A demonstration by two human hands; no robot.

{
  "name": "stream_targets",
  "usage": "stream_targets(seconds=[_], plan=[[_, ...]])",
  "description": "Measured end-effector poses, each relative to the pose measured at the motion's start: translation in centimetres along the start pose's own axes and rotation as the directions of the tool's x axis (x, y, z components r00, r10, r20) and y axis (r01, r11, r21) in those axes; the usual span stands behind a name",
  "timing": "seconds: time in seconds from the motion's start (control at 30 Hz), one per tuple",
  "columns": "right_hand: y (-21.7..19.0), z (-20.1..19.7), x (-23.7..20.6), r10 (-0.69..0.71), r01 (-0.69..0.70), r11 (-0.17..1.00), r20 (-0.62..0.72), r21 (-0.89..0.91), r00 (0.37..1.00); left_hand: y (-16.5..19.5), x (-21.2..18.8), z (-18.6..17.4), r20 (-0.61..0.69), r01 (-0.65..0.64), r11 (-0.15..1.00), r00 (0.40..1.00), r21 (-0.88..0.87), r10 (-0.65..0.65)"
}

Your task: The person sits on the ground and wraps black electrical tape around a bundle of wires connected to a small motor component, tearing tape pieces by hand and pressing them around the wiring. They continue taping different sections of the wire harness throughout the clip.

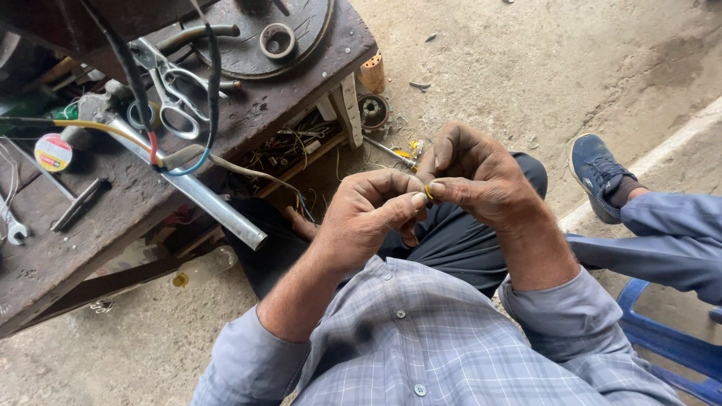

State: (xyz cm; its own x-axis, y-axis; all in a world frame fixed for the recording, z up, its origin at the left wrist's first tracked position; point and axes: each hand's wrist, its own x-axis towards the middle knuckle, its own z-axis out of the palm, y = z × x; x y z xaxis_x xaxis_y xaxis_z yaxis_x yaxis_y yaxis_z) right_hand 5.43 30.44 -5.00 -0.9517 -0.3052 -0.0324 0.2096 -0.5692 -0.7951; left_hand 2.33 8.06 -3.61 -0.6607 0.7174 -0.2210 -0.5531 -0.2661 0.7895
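Scissors [174,98] and tape roll [53,152] on workbench [90,225].

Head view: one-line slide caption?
Both hands, left hand and right hand, pinch a small yellow wire piece beside a cluttered workbench.

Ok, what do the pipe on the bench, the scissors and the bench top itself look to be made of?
The pipe looks like bare metal: dull silver-grey sheen with a hollow cut end. The scissors seem to be all steel, handles included, shiny with dark wear. The bench top is probably wood or board, brown, stained and pitted; rusted metal can't be ruled out.
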Motion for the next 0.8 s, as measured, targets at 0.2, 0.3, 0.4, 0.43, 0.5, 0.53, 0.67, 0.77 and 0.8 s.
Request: stream_targets(seconds=[0.2,0.3,0.4,0.43,0.5,0.53,0.67,0.77,0.8], plan=[[-0.3,-0.1,-0.2,-0.004,0.003,0.997,-0.008,-0.073,1.0,-0.5,0.5,0.0,-0.022,0.002,0.999,1.0,-0.036,-0.003],[-0.4,-0.1,-0.3,-0.014,0.012,0.99,-0.015,-0.138,1.0,-0.7,0.5,-0.2,-0.03,-0.006,0.999,1.0,-0.033,0.005],[-0.5,-0.1,-0.3,-0.014,0.012,0.987,-0.009,-0.161,1.0,-0.7,0.6,-0.3,-0.021,0.006,0.999,1.0,-0.048,-0.007],[-0.5,-0.2,-0.3,-0.015,0.013,0.987,-0.008,-0.162,1.0,-0.8,0.6,-0.3,-0.026,0.001,0.999,1.0,-0.045,-0.003],[-0.4,-0.2,-0.3,-0.02,0.018,0.984,-0.014,-0.177,1.0,-0.8,0.6,-0.3,-0.033,-0.011,0.999,0.999,-0.037,0.01],[-0.4,-0.3,-0.3,-0.021,0.017,0.982,-0.022,-0.187,1.0,-0.9,0.7,-0.3,-0.039,-0.015,0.999,0.999,-0.033,0.013],[0.0,-0.4,-0.2,-0.039,0.037,0.998,-0.026,-0.053,0.999,-1.3,1.0,-0.1,-0.086,-0.035,0.999,0.996,0.001,0.035],[0.3,-0.5,-0.3,-0.092,0.087,0.987,-0.033,-0.138,0.995,-1.6,1.4,0.1,-0.106,-0.071,0.996,0.991,0.058,0.077],[0.3,-0.5,-0.4,-0.093,0.089,0.99,-0.035,-0.109,0.995,-1.7,1.4,0.3,-0.11,-0.082,0.993,0.99,0.078,0.091]])
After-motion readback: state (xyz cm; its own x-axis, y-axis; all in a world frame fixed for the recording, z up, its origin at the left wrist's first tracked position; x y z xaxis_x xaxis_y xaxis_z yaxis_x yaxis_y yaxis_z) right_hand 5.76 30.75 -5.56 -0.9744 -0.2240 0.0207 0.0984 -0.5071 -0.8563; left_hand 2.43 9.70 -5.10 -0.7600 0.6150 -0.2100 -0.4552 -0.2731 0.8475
